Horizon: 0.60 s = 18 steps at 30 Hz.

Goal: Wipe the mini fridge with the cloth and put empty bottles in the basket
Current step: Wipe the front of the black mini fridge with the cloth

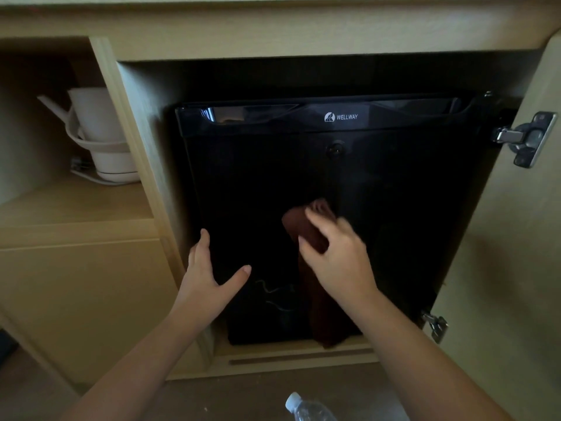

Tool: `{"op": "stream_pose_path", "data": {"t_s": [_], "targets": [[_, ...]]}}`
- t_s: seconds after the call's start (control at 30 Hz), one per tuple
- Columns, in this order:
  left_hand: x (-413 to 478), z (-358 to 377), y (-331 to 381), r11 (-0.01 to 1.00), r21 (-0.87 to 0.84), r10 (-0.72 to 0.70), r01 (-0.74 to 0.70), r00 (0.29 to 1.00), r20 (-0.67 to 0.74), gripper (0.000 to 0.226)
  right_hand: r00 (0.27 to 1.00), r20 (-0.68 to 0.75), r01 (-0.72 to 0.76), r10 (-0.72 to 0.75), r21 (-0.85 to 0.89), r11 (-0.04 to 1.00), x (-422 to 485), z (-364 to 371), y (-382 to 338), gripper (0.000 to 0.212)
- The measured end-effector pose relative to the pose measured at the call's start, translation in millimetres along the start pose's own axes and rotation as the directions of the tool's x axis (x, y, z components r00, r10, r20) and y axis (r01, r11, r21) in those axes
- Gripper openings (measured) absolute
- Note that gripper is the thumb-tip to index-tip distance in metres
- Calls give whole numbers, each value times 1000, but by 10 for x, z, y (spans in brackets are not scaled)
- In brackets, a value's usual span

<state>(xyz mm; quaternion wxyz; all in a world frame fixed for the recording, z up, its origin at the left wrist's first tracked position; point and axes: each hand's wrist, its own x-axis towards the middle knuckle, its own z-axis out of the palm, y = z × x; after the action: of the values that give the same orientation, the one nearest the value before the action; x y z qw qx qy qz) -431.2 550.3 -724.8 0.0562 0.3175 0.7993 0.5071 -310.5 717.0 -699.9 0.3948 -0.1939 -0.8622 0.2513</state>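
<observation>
1. Dim, warm light; the black fridge [334, 171] front sinks into shadow.
2. Faint glare on its top strip, twelve o'clock.
3. Motion blurs the right hand [337, 256].
4. The cabinet [303, 41] edges bow at the borders.

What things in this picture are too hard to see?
Head view:
Bottle: cut off by the bottom edge; empty or not, cannot tell.
Basket: outside the frame.
Mini fridge inside: hidden behind its shut door.
Right hand: motion-blurred on the cloth.
</observation>
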Motion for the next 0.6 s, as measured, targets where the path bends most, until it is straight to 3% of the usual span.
{"op": "stream_pose_path", "data": {"t_s": [0.1, 0.17, 0.27, 0.37, 0.43, 0.53, 0.6], "targets": [[-4, -37, -5, 1000, 2, 1, -1, 1000, 31, 112, 986, 159, -44, 53, -63, 997, -277, 112, 273, 49], [-8, -54, -3, 1000, 10, 0, -1, 999, 40, 112, 982, 180, -35, 50, -87, 996, -352, 140, 351, 49], [-19, -59, 13, 1000, 23, -2, 2, 999, 35, 112, 998, 59, 10, -8, -24, 1000, -264, 112, 259, 48], [-27, -88, -8, 1000, 8, 3, -4, 999, 39, 108, 965, -251, 80, -72, 20, 997, 62, -5, 70, 46], [-29, -106, -30, 1000, 4, 10, -10, 999, 48, 101, 932, -361, 46, -19, 64, 997, 266, -125, -20, 47], [-32, -111, -35, 1000, -8, 12, -11, 999, 53, 101, 945, -327, 27, -29, -9, 1000, 222, -98, 37, 47], [-29, -88, -21, 1000, -1, 13, -13, 999, 47, 104, 973, -226, 34, -45, -53, 998, 2, 31, 206, 48]]}}
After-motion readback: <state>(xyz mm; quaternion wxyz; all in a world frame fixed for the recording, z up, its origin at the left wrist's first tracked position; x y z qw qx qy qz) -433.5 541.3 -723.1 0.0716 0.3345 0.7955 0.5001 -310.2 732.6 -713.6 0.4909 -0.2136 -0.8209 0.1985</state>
